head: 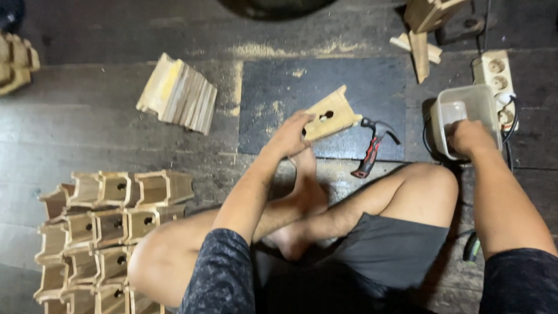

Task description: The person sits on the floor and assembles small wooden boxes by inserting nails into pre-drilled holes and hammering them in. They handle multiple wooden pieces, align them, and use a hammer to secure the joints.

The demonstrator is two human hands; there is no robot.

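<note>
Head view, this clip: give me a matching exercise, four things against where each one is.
Things:
1. wooden piece
2. hammer
3. plastic container
4. stacked wooden boxes

Places:
A. on the floor at lower left
B. held by the left hand
C. right hand reaching into it
D. lying on the floor between the hands

Pairs: 1-B, 2-D, 3-C, 4-A

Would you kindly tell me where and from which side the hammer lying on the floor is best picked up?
Take the hammer by its red and black handle, near the lower end, coming from above. It lies flat on the dark mat, handle slanting down toward the person's knee and the claw head up and away, so the handle is the long, free part; the right hand is nearer.
</note>
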